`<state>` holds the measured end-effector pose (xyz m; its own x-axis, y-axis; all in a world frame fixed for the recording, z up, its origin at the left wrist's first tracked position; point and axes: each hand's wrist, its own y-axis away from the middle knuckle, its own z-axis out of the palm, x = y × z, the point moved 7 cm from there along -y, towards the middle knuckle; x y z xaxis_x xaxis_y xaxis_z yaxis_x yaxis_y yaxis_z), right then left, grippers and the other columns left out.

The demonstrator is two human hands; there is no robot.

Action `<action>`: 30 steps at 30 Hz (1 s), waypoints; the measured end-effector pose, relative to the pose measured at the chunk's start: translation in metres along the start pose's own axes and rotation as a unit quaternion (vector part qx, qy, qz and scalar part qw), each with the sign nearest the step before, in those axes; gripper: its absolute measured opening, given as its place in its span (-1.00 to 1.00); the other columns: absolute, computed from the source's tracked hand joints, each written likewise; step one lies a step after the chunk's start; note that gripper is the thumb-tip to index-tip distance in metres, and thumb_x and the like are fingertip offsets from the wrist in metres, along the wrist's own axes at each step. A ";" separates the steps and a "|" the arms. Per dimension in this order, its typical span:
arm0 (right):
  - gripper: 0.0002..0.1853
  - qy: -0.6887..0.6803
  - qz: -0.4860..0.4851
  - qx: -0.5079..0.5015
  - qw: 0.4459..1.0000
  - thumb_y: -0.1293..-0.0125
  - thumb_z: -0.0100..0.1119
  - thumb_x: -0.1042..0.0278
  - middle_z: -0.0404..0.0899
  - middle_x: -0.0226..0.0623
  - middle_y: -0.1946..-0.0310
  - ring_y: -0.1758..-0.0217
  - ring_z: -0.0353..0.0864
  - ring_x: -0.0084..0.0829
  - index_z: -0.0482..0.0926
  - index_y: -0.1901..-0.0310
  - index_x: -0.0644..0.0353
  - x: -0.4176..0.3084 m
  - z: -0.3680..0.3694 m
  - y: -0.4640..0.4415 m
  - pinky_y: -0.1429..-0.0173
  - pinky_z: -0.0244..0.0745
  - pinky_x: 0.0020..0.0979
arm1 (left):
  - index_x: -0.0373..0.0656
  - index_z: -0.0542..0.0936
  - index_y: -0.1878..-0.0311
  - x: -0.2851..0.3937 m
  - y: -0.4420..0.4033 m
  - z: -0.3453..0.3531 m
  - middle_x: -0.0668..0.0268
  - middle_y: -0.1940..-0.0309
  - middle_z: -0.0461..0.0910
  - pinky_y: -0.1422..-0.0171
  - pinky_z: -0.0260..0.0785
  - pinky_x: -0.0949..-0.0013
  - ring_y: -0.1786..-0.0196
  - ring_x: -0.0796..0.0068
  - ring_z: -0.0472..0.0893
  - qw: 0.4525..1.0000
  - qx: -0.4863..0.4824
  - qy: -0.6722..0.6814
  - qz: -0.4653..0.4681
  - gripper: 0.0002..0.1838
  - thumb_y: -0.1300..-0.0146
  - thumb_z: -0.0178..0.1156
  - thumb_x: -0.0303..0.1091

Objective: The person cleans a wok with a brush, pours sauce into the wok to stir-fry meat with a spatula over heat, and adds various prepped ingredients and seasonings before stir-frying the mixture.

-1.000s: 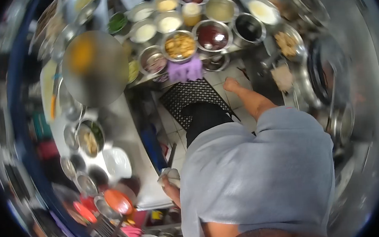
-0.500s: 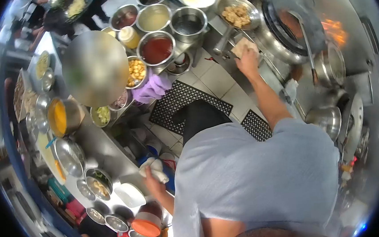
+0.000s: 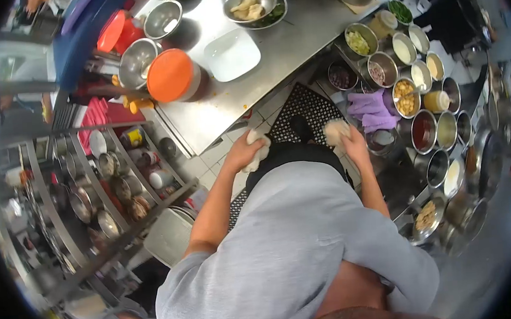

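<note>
My left hand [image 3: 240, 153] is closed around a crumpled white cloth [image 3: 258, 149], held out in front of my waist. Bunched in my right hand [image 3: 356, 144] is a second, off-white cloth [image 3: 336, 131]; its edge is a little blurred. Both hands hang over the floor between the steel counter and the cooking side. Nearest beyond my left hand is the counter [image 3: 196, 125], with a white square dish [image 3: 233, 54] and an orange-lidded tub [image 3: 171, 77] on it. A purple cloth [image 3: 373, 109] hangs just past my right hand.
Pans of sauces and chopped food stand at the right, including a red sauce [image 3: 424, 131] and a pan of fried pieces [image 3: 427, 215]. Shelves [image 3: 114, 188] of pots are on the left. A perforated black mat [image 3: 305, 104] covers part of the tiles. Another person's arm shows at lower left.
I have turned from the wok station toward the counter and shelves. My right hand, with its cloth, has come away from beside the wok to near my waist. The left still holds the white cloth.
</note>
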<state>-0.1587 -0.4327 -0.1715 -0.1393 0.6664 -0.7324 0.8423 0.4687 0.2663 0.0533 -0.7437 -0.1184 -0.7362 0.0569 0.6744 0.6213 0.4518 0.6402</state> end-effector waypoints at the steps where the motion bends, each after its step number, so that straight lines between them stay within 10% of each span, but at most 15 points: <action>1: -0.58 -0.003 -0.025 -0.080 0.996 -0.21 0.08 0.32 0.59 0.05 0.14 0.05 0.61 -0.16 0.44 -0.10 0.28 -0.077 -0.001 -0.023 -0.06 0.43 -0.26 | -0.24 0.52 -0.03 -0.008 0.011 -0.006 0.03 0.13 0.62 -0.03 0.41 0.27 0.09 0.21 0.61 1.000 0.010 0.011 0.000 -0.47 -0.10 0.23 -0.05; 3: -0.58 -0.024 -0.165 -0.065 0.984 -0.16 -0.01 0.37 0.57 0.14 0.24 0.10 0.54 0.16 0.45 -0.10 0.18 -0.171 0.002 -0.054 0.04 0.45 -0.08 | -0.25 0.54 0.04 -0.025 0.033 -0.013 0.09 0.17 0.63 -0.02 0.41 0.30 0.13 0.26 0.61 0.999 0.019 0.043 -0.018 -0.54 -0.12 0.21 -0.07; 8: -0.46 0.140 -0.486 -0.109 0.855 -0.15 0.00 0.43 0.38 0.08 -0.21 -0.32 0.31 0.00 0.36 -0.22 0.34 -0.245 0.100 -0.084 -0.37 0.18 -0.14 | -0.32 0.48 -0.04 -0.089 0.068 -0.022 0.03 0.16 0.62 0.04 0.45 0.29 0.15 0.26 0.62 0.983 0.124 0.127 -0.041 -0.47 -0.12 0.22 -0.11; 11: -0.28 0.302 -0.499 -0.111 0.805 -0.17 0.03 0.26 -0.03 0.20 -0.41 -0.50 -0.12 0.17 0.13 -0.33 0.47 -0.243 0.175 -0.051 -0.45 -0.12 0.14 | -0.33 0.48 -0.05 -0.108 0.102 -0.018 0.04 0.14 0.62 0.05 0.46 0.30 0.14 0.27 0.62 0.960 0.173 0.210 -0.074 -0.51 -0.16 0.21 -0.16; 24: -0.36 0.250 -0.497 -0.053 0.829 -0.23 -0.07 0.32 0.09 0.27 -0.33 -0.41 0.04 0.14 0.16 -0.29 0.56 -0.327 0.268 -0.066 -0.43 -0.14 0.13 | -0.33 0.50 -0.02 -0.161 0.169 0.022 0.09 0.15 0.61 0.07 0.46 0.32 0.17 0.29 0.61 0.882 0.283 0.346 -0.146 -0.59 -0.21 0.20 -0.24; 30: -0.33 0.269 -0.374 -0.079 0.884 -0.31 -0.13 0.26 -0.09 0.15 -0.43 -0.51 -0.20 0.10 0.05 -0.35 0.52 -0.324 0.280 -0.081 -0.49 -0.29 0.09 | -0.33 0.48 -0.06 -0.146 0.200 0.020 0.11 0.11 0.60 0.05 0.46 0.36 0.13 0.32 0.61 0.849 0.308 0.391 -0.177 -0.59 -0.23 0.18 -0.25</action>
<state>-0.0362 -0.8490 -0.1306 -0.8901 0.2952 -0.3472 0.3322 0.9419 -0.0506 0.2801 -0.6433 -0.0964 -0.2954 -0.6794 0.6716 -0.0381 0.7108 0.7023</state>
